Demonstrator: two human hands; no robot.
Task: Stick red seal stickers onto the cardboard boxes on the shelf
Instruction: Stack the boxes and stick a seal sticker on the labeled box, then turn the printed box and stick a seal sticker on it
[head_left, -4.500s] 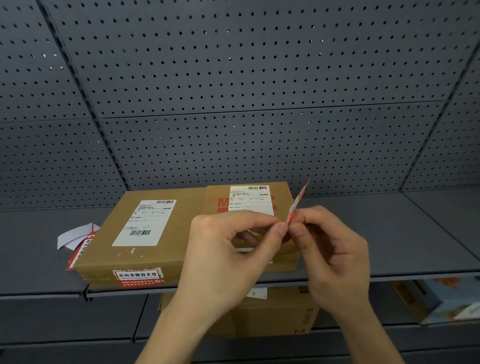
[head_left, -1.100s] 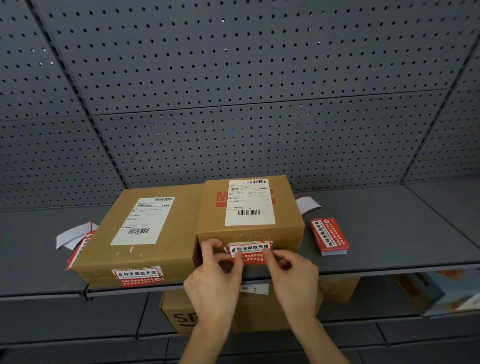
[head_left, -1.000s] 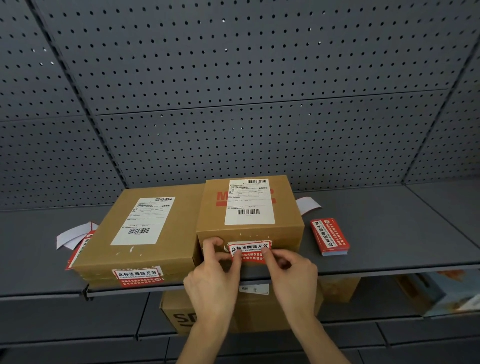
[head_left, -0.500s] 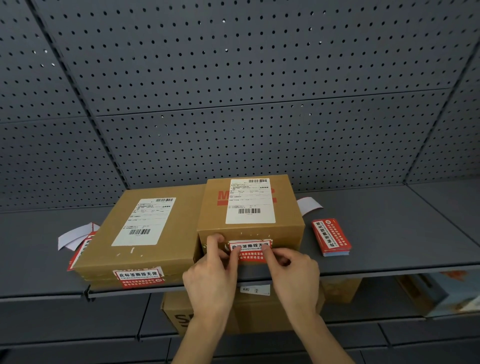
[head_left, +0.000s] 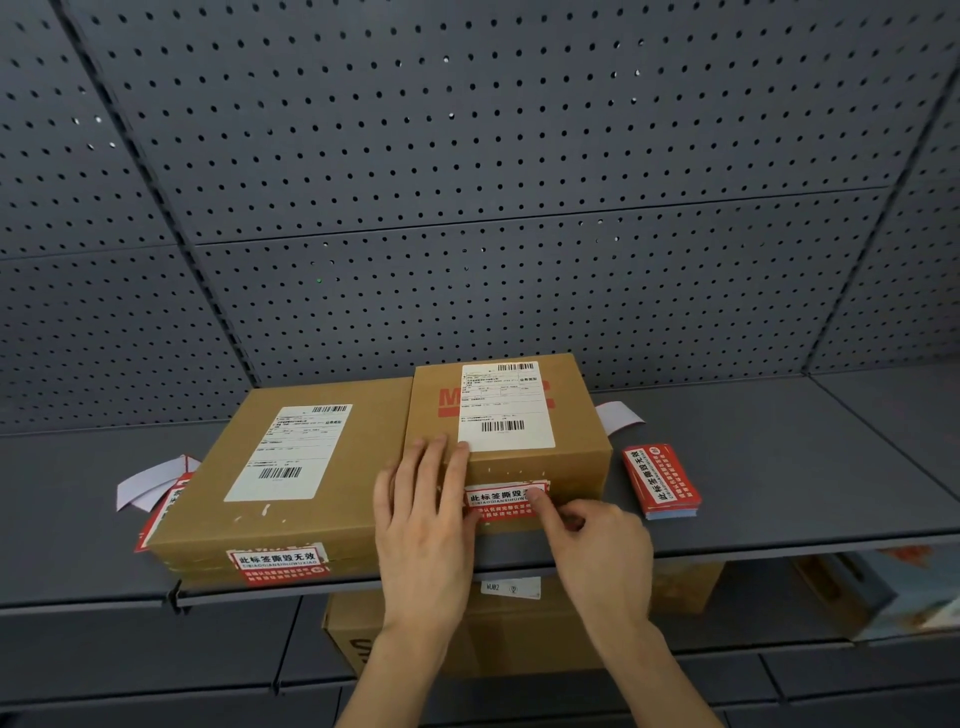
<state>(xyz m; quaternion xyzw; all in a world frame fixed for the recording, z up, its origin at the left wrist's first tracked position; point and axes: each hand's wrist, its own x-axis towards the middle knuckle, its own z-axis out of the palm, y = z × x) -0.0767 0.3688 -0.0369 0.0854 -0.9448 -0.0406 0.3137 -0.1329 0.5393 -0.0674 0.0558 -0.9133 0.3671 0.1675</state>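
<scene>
Since half a second ago, my left hand (head_left: 423, 519) has let go of the sticker's end. It now lies flat, fingers straight and together, on the top front corner of the smaller box (head_left: 576, 415), beside its white shipping label (head_left: 506, 405). Behind everything I see the grey pegboard wall (head_left: 467, 156). Below it the grey shelf (head_left: 779, 467) carries two cardboard boxes side by side, touching. The wider box (head_left: 363, 467) on the left wears its own seal (head_left: 280, 564) folded over its front edge. My right hand (head_left: 602, 551) has the forefinger stretched out and the other fingers curled, gripping nothing. That forefinger presses the red seal sticker (head_left: 498, 501) onto the smaller box's front edge. A stack of stickers (head_left: 660, 480) lies on the shelf just right of that box. A white backing strip (head_left: 148, 480) lies left of the wider box.
</scene>
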